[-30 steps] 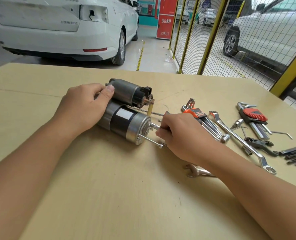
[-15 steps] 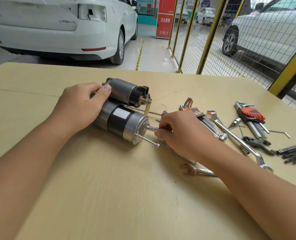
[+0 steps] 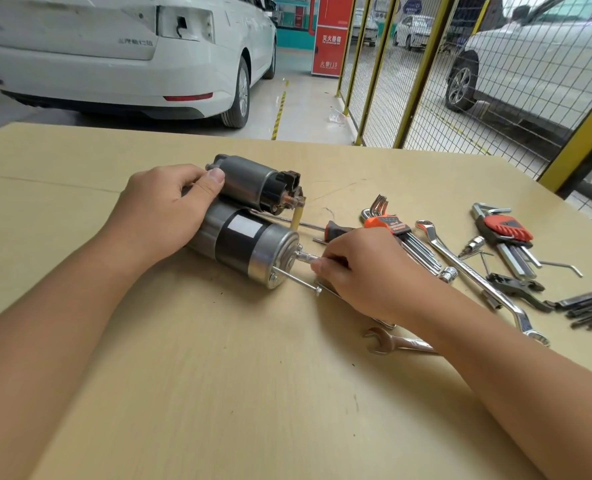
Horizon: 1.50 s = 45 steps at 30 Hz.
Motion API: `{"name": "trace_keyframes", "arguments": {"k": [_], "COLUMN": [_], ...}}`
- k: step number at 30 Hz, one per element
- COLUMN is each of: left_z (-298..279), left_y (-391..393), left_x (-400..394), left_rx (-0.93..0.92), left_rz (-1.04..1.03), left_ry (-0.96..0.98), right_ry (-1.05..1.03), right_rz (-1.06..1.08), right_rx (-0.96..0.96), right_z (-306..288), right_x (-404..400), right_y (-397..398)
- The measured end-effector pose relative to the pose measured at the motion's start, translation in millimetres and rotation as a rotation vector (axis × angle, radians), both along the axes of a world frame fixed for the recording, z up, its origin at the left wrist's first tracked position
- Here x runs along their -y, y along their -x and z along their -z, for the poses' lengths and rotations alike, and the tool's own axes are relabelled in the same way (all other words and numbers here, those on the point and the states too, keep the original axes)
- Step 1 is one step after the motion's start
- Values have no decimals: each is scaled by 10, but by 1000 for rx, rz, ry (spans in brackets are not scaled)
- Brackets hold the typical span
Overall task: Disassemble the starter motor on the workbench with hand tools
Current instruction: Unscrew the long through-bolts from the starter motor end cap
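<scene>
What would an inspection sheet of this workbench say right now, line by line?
Surface: tan bench, a few scuffs.
Job's things: starter motor lying on its side; one long bolt partly drawn out of its end cap; a second one under the right fingers.
Clutter: hex key sets, long spanner, small spanner, screwdriver, socket, dark keys at the right edge.
Hands: left hand grips the motor body; right hand pinches the upper bolt at the end cap.
Cables: nothing seen.
Surroundings: white car, yellow mesh fence, red cabinet.
</scene>
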<state>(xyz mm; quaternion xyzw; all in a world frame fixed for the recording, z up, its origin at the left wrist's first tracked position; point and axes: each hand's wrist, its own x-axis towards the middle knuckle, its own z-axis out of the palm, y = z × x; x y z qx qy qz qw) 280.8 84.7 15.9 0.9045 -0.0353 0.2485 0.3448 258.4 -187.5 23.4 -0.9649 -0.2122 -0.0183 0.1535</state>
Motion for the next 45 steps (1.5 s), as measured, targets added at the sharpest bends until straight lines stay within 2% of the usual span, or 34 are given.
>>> {"name": "trace_keyframes", "arguments": {"k": [5,10,16,28,32,36,45], "left_z": [-14,-65,-128,-117,-115,-117,-104], "left_y": [14,54,108,122,115,114,123], "left_x": [10,31,10,13,4,21,32], "left_rx": [-7,-39,-99,-83,-107,-98,-67], "left_rz": [-5,-8,17,15,21,2,-4], "left_ry": [3,-16,-233,-243,-215,-196,-179], "right_ry": [112,95,67,-58,10,81,-21], "right_rz": [-19,4,12,23,-54,-21,-36], "right_rx": [1,26,32,60,71,90,132], "right_z": [-4,26,41,70,92,133,128], "right_x": [-45,-24,-9,-1,-1,-34,15], "right_y": [43,14,-3,-16,-20,-12,-40]}}
